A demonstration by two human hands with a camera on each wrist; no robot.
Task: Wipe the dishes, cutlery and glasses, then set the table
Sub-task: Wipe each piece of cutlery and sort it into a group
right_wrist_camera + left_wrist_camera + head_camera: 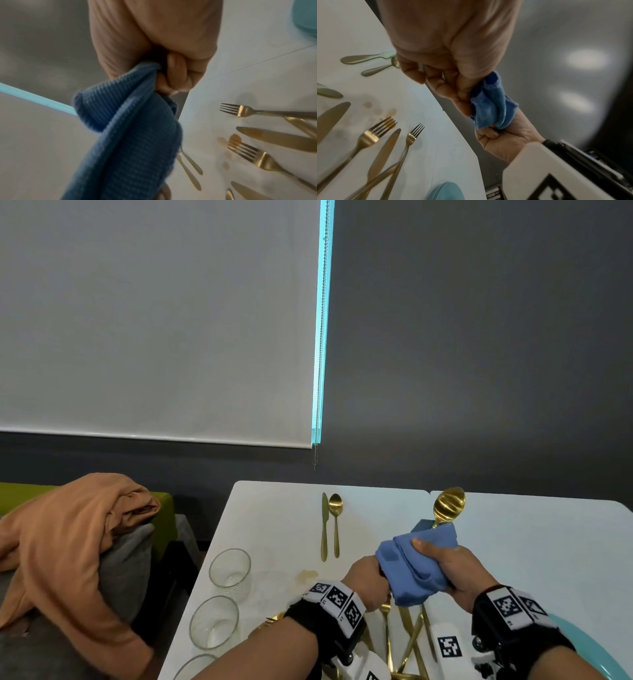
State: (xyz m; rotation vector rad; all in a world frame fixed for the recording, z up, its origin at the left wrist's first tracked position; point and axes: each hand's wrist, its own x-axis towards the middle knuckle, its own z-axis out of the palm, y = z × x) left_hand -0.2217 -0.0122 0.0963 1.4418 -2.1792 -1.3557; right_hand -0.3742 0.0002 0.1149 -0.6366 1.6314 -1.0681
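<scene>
A gold spoon (pixel 448 505) is held above the white table (pixel 274 508), its bowl sticking up out of a folded blue cloth (pixel 414 571). My right hand (pixel 442 563) grips the cloth around the spoon's handle, thumb on top. In the right wrist view the right hand (pixel 171 73) has its fingers curled into the blue cloth (pixel 130 135). My left hand (pixel 368 582) is closed at the cloth's lower end, where the handle comes out; the handle itself is hidden. In the left wrist view the left hand (pixel 440 83) is curled beside the blue cloth (pixel 493 102).
A gold knife (pixel 323 525) and a second spoon (pixel 335 522) lie side by side at the far middle. Loose gold forks and knives (pixel 404 638) lie under my hands. Three glasses (pixel 229 571) stand along the left edge, a teal plate (pixel 582 642) lies near right, and a brown stain (pixel 308 575) marks the tabletop.
</scene>
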